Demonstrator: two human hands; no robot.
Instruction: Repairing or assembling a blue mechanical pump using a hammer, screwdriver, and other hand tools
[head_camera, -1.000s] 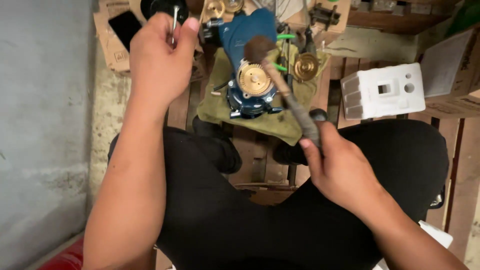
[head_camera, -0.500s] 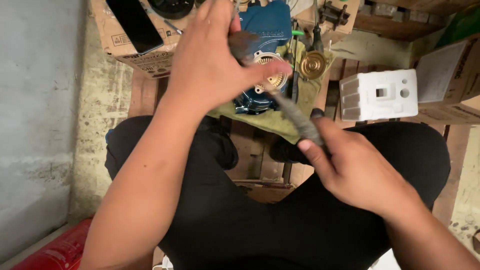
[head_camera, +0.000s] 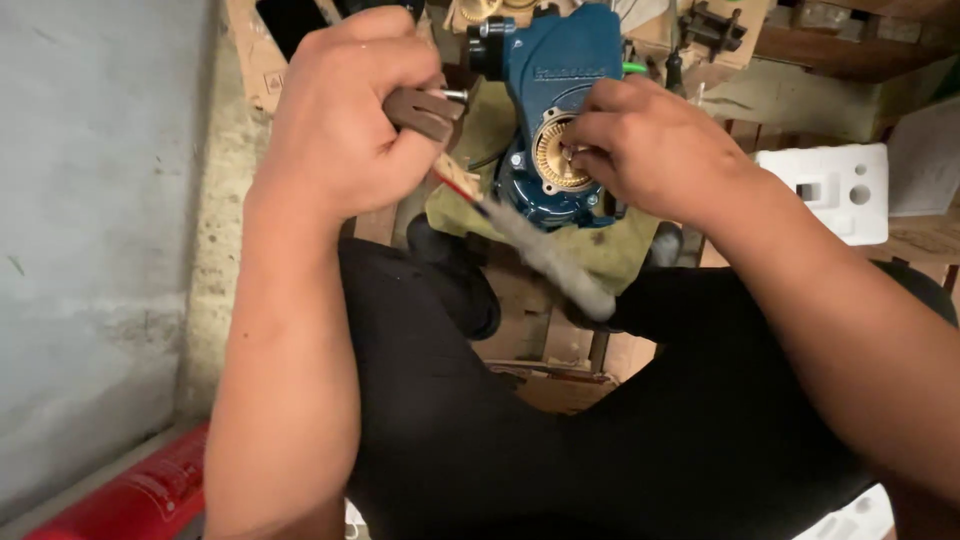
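**Left hand on hammer, right hand on brass part of blue pump**

Far left: grey wall (head_camera: 90, 200). Bottom left corner, a red cylinder (head_camera: 130, 500) lies along the floor edge, only partly in view.

Left hand (head_camera: 345, 130): fist closed tight around a hammer (head_camera: 500, 215). Brown metal head (head_camera: 422, 110) sticks out of the fist at top right. The handle runs down and to the right, with a red and blue band near the fist, then a grey grip, blurred, ending over the gap between the knees. Grip end hangs free; nothing holds it.

Centre: blue pump body (head_camera: 560, 75) sits upright on an olive cloth (head_camera: 620, 255), which is spread over a wooden pallet (head_camera: 560, 340). A round brass fitting (head_camera: 556, 155) faces the camera on the pump's front. Pump is just right of the left fist, between the two hands.

Right hand (head_camera: 655, 145): fingers curled together, tips pinched on the right edge of the brass fitting. Can't tell whether they pinch a small loose piece or the fitting itself; fingertips cover it.

Hands are apart, pump front between them.

Below: person's legs in black trousers (head_camera: 480, 440), knees spread either side of the pallet.

Right: white foam block (head_camera: 830, 190) with round and square cutouts, well apart from the pump. Cardboard and more brass parts along the top edge, too cropped to detail.
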